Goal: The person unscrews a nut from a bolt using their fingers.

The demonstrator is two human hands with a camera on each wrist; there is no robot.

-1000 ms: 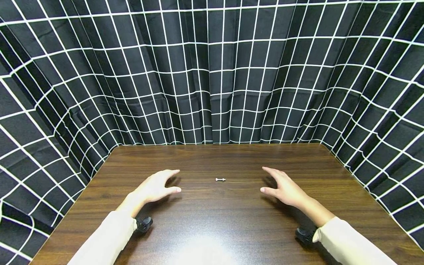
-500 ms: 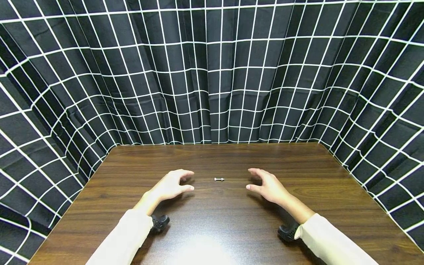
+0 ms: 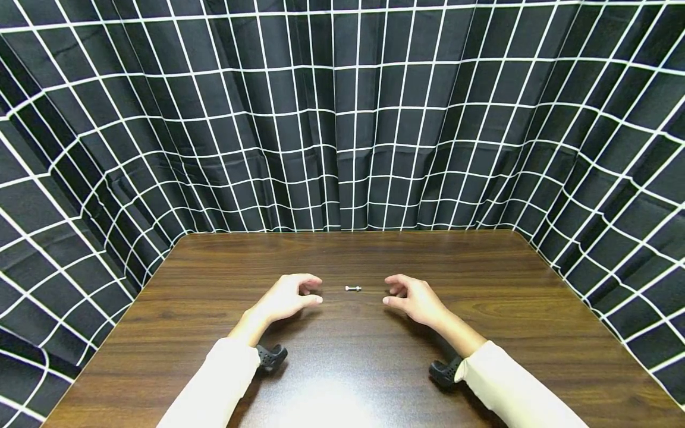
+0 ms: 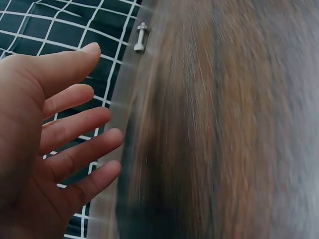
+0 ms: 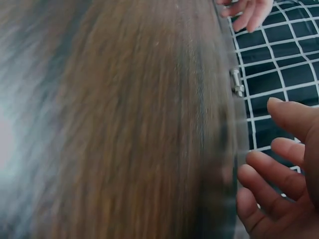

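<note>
A small silvery bolt [image 3: 353,288] with a nut on its shaft lies on the brown wooden table [image 3: 342,333], between my two hands. My left hand [image 3: 291,296] hovers to its left, thumb and fingers spread apart and holding nothing. On the other side my right hand [image 3: 413,300] mirrors it, fingers slightly bent, also holding nothing. In the left wrist view the bolt [image 4: 141,38] shows beyond the thumb tip, apart from it. The right wrist view has the bolt [image 5: 237,83] past the right thumb, with part of the left hand [image 5: 249,12] at the top.
A black curtain [image 3: 353,119] with a white grid hangs behind the table and along both sides. Dark wrist devices [image 3: 273,358] sit at the sleeve cuffs. A bright glare patch [image 3: 326,404] lies on the table's near part.
Both hands have moved inward from the two sides toward the bolt, and their fingers have bent a little more. The bolt lies where it was.
</note>
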